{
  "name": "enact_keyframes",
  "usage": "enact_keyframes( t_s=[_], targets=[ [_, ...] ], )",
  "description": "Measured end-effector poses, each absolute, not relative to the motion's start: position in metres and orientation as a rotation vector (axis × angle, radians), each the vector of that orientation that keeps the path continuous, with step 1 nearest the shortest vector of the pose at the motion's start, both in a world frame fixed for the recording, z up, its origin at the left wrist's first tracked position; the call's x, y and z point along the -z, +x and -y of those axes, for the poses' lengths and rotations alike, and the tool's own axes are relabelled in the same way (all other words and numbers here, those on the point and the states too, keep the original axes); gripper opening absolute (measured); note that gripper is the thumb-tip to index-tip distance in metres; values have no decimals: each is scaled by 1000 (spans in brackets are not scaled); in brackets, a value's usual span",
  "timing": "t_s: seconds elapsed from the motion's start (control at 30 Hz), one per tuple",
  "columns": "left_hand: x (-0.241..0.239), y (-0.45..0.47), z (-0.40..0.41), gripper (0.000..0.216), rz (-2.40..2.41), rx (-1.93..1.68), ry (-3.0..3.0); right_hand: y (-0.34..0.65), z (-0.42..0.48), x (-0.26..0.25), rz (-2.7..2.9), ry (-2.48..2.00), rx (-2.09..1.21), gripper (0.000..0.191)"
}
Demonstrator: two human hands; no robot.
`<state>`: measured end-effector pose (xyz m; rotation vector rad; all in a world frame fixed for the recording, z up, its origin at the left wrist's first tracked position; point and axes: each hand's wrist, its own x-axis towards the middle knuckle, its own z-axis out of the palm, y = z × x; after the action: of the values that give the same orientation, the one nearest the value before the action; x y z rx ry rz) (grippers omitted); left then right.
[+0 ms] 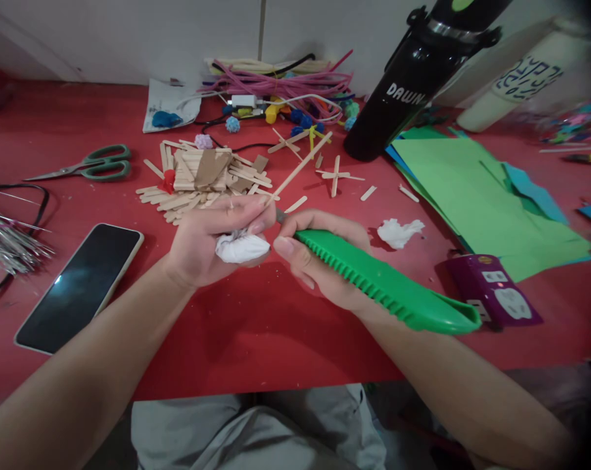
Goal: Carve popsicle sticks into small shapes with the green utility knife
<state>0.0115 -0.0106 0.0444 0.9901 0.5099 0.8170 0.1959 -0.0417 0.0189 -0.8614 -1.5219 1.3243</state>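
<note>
My left hand (221, 228) pinches a thin wooden stick (302, 166) that slants up and to the right. A crumpled white tissue (243, 247) is tucked in the same palm. In my right hand (324, 254) lies a green utility knife (388, 281) with a ridged edge, its handle pointing down to the right. The front of its metal blade shows between the two hands, close to the stick's lower end; whether it touches the stick I cannot tell. Behind my left hand is a heap of wooden craft sticks (187, 173) with brown cardboard scraps on it.
Green-handled scissors (96, 164) and a phone (82, 287) lie at left. A black bottle (403, 78) stands at the back, near green paper sheets (476, 189). A purple box (495, 290), another tissue (399, 232) and a crossed-stick piece (335, 175) lie on the red table (256, 346).
</note>
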Motion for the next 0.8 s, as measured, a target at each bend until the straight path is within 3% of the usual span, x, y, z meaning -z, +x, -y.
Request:
enact_keyframes(
  t_s=[0.37, 0.53, 0.8],
  targets=[
    [-43, 13, 10, 40, -545, -863, 1066, 199, 41, -22, 1659, -925, -1228, 14],
    [-43, 13, 10, 32, -576, -826, 1020, 202, 39, -14, 1673, -886, -1211, 9],
    [-42, 11, 10, 36, -485, -724, 1041, 203, 39, -17, 1602, -792, -1394, 9]
  ],
)
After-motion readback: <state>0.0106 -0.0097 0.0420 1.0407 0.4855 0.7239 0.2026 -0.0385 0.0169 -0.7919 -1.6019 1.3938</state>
